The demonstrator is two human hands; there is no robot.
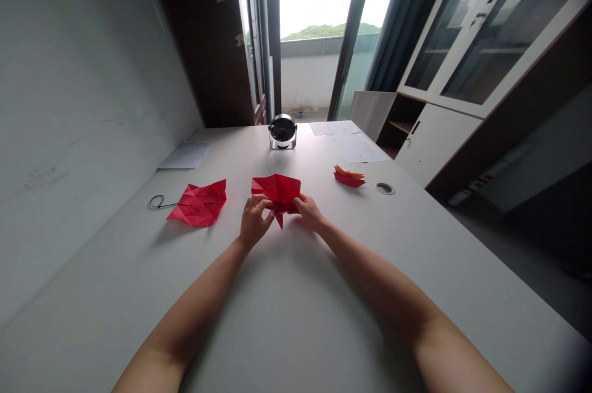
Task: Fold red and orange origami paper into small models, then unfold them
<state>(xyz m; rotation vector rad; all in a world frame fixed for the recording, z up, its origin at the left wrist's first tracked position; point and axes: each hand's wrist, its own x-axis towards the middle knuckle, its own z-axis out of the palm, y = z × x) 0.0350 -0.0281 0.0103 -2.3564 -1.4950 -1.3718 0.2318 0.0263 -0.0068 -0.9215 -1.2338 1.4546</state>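
Note:
Between my hands is a sheet of red origami paper [279,186], partly folded, with a pointed flap hanging toward me. My left hand [254,218] has its fingers curled on the paper's left side, thumb and fingertips close together. At the right edge my right hand [309,208] pinches the paper, its other fingers hidden underneath. A second red sheet [200,203], opened out and full of creases, lies to the left on the table. Over to the right sits a small folded red and orange paper boat [349,177].
A black round device on a metal stand [282,131] stands at the back of the white table [287,319]. A thin black cord loop [158,202] pokes out beside the creased sheet. White papers [361,148] lie back right, near a cable hole [385,189]; another paper [185,155] lies back left.

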